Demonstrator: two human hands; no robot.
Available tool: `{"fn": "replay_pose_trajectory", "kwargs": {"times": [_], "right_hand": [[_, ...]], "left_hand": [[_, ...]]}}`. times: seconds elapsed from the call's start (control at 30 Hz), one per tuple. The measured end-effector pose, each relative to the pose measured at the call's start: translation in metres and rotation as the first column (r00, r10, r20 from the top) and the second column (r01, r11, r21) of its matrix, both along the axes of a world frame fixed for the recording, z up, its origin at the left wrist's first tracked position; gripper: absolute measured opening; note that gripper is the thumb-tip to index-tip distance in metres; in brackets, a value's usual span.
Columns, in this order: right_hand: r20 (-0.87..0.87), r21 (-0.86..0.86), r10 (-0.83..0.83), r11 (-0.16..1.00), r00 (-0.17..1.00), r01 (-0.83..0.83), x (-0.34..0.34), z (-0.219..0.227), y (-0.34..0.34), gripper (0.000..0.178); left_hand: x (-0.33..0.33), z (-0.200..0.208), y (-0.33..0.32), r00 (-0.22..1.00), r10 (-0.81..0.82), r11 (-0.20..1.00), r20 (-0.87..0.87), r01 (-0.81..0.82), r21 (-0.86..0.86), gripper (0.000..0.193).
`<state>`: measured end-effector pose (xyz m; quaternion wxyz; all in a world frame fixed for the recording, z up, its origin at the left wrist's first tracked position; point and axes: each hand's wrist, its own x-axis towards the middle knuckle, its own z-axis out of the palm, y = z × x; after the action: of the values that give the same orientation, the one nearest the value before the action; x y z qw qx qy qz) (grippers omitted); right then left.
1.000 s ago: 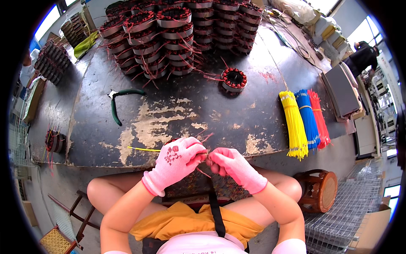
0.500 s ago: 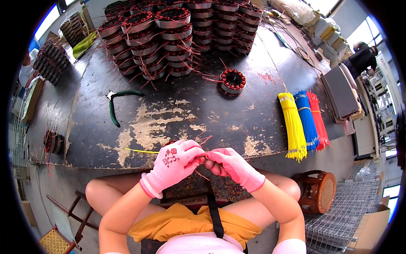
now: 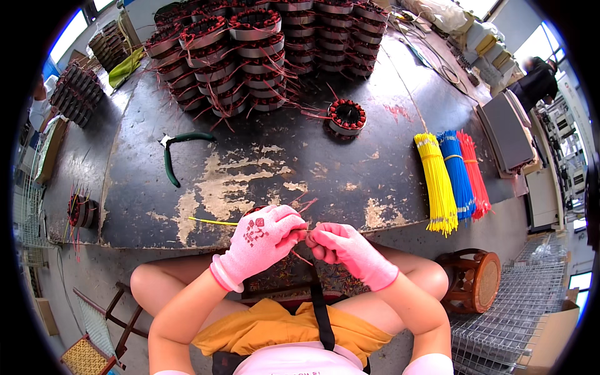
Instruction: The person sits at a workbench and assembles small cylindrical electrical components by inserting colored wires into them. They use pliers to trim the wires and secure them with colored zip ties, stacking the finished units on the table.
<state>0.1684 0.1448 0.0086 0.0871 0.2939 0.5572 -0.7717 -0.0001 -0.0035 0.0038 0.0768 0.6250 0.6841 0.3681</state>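
Both of my hands wear pink gloves and meet at the table's near edge. My left hand is curled over a wound motor stator, with thumb and forefinger pinched at a thin wire end. Most of that stator is hidden; only thin red leads and a bit of its dark rim show. A yellow wire sticks out to the left from under this hand. Close beside those fingertips, my right hand is closed in a pinch on the thin wire. The exact joint between the fingertips is too small to make out.
Green-handled cutting pliers lie on the worn black table. A single stator sits ahead, before tall stator stacks. Yellow, blue and red wire bundles lie right. Another stator stands far left.
The whole view has shifted slightly. My right hand has tipped a little down and to the right, its fingers still pinched by the left fingertips. The left hand keeps its hold.
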Motion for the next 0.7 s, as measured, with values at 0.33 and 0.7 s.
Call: {"fn": "replay_pose_trajectory", "kwargs": {"times": [0.33, 0.7], "right_hand": [[-0.139, 0.99, 0.551, 0.058, 0.823, 0.128, -0.018, -0.006, 0.014, 0.019], [-0.34, 0.94, 0.194, 0.074, 0.92, 0.332, 0.001, 0.002, -0.006, 0.023]], "left_hand": [[-0.001, 0.0, 0.0, 1.0, -0.013, 1.0, 0.004, 0.013, -0.025, 0.016], [0.0, 0.0, -0.002, 1.0, 0.003, 1.0, 0.026, -0.003, -0.026, 0.014]]}}
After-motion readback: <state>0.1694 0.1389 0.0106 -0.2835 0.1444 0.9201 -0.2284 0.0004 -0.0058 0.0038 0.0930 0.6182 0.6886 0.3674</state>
